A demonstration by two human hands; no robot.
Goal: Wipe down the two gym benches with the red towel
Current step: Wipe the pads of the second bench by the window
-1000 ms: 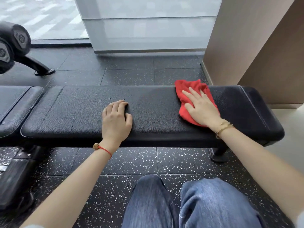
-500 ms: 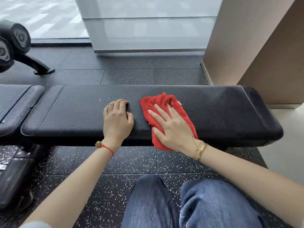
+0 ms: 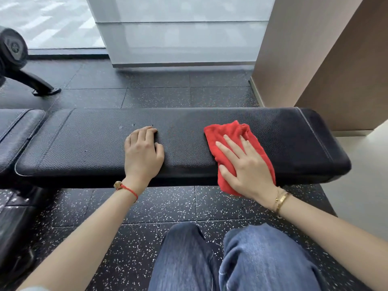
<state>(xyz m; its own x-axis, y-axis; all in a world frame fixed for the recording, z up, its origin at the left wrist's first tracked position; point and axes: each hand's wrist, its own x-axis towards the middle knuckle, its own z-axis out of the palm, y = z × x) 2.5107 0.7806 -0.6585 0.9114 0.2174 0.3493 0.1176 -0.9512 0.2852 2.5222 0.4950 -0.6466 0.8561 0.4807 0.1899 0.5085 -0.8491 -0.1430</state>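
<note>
A long black padded bench [image 3: 88,143] runs across the view in front of me. The red towel [image 3: 228,133] lies crumpled on its right half, its near end hanging over the front edge. My right hand [image 3: 245,164] presses flat on the towel with straight, spread fingers. My left hand [image 3: 142,152] rests on the middle of the bench pad, fingertips bent down onto the leather, holding nothing. A second black bench pad [image 3: 14,127] adjoins at the far left, partly cut off by the frame.
Black speckled rubber floor [image 3: 159,206] lies under and behind the bench. A brown wall column [image 3: 315,49] stands at the back right, a glass partition [image 3: 178,34] behind. A black machine foot [image 3: 39,85] sits back left. My knees in jeans [image 3: 241,259] are close below the bench.
My right hand slid the towel left to the bench middle, then back toward the right. My left hand stayed in place on the pad.
</note>
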